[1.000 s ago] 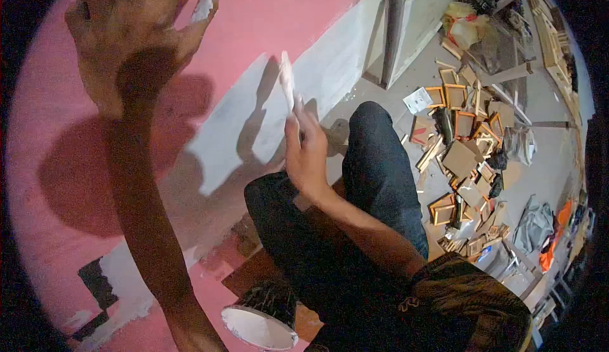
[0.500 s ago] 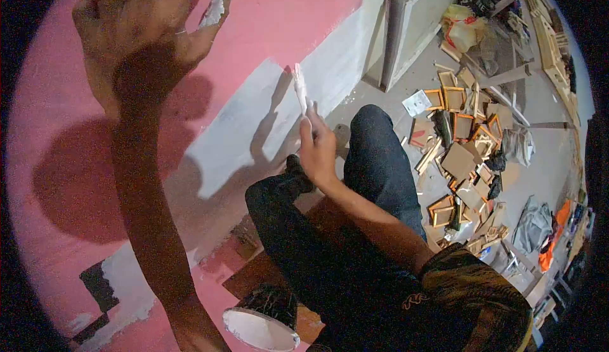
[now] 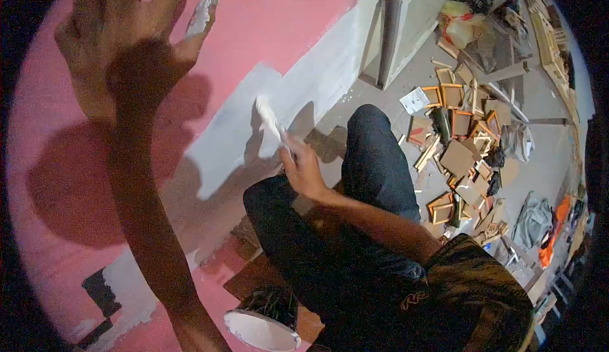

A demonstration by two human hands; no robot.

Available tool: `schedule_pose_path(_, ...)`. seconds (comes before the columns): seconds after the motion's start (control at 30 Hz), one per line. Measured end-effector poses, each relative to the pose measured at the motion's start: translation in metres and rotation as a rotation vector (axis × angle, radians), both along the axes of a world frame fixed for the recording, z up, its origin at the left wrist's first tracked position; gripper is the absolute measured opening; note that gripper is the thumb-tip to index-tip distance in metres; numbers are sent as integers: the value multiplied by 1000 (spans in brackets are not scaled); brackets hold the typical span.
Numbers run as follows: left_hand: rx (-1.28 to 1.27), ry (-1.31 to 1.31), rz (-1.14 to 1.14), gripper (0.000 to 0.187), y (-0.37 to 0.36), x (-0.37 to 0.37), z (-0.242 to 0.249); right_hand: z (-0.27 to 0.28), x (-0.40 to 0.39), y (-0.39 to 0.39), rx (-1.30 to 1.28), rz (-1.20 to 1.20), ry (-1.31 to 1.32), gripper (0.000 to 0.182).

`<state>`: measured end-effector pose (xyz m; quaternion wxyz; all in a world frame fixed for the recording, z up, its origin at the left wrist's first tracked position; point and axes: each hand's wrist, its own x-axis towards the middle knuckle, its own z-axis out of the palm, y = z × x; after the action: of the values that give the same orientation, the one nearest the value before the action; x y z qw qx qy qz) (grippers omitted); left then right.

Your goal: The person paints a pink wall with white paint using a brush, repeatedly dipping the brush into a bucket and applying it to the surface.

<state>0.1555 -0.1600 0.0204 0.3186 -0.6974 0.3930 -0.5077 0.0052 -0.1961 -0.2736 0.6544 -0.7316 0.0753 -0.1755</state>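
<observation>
The brush (image 3: 269,117), gripped in the right hand (image 3: 306,171), is being shifted from the pink edge to over the pale band (image 3: 219,137), coverage there apparently being worked, while the left hand (image 3: 130,28) is being held open at left.

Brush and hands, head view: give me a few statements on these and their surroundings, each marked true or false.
1. The right hand holds the brush. True.
2. The left hand grips a second brush. False: it holds nothing, and its thumb has white on it.
3. The wall is pink all over. False: a pale band borders the pink.
4. Wooden frames lie scattered on the floor. True.
5. An orange cloth lies beside a grey one. True.
6. The brush stands in a bucket. False: it is in the right hand.
</observation>
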Motion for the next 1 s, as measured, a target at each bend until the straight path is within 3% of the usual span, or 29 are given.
schedule_pose_path(0.07,-373,351,-410,41,-13,6,-15,3,-9,-9,51,-27,45,31)
schedule_pose_path(0.1,-738,679,-831,41,-27,26,-43,7,-12,-12,78,-35,71,32)
schedule_pose_path(0.17,-1121,986,-1259,42,-36,51,-71,8,15,-24,135,-111,154,32)
schedule_pose_path(0.2,-1129,967,-1270,42,-41,55,-69,6,26,-28,164,-150,193,32)
schedule_pose_path(0.27,-754,631,-857,42,-25,49,-59,5,31,-18,139,-57,102,32)
schedule_pose_path(0.3,-374,308,-431,42,-10,17,-23,0,28,-19,145,-40,77,32)
schedule_pose_path(0.37,-243,75,-338,42,11,33,-24,-8,23,-21,158,-6,26,33)
schedule_pose_path(0.4,-488,165,-669,42,21,88,-69,-9,14,-30,182,24,88,34)
schedule_pose_path(0.47,-743,245,-1008,43,26,129,-95,0,14,-40,200,1,212,35)
schedule_pose_path(0.5,-752,237,-1018,43,27,133,-96,5,14,-46,210,-9,273,36)
schedule_pose_path(0.57,-484,126,-658,43,27,106,-72,15,31,-43,264,-104,298,35)
schedule_pose_path(0.6,-206,21,-287,43,25,54,-26,5,36,-41,223,-41,241,35)
schedule_pose_path(0.67,29,-50,32,43,15,20,-2,15,38,-43,226,75,243,34)
schedule_pose_path(0.8,-48,-11,-32,42,-2,6,-5,22,20,-70,215,181,313,35)
schedule_pose_path(0.9,-56,-36,-82,42,2,19,-8,19,24,-57,167,-58,230,35)
schedule_pose_path(1.0,-45,17,-51,42,4,8,-3,36,41,-42,229,23,172,37)
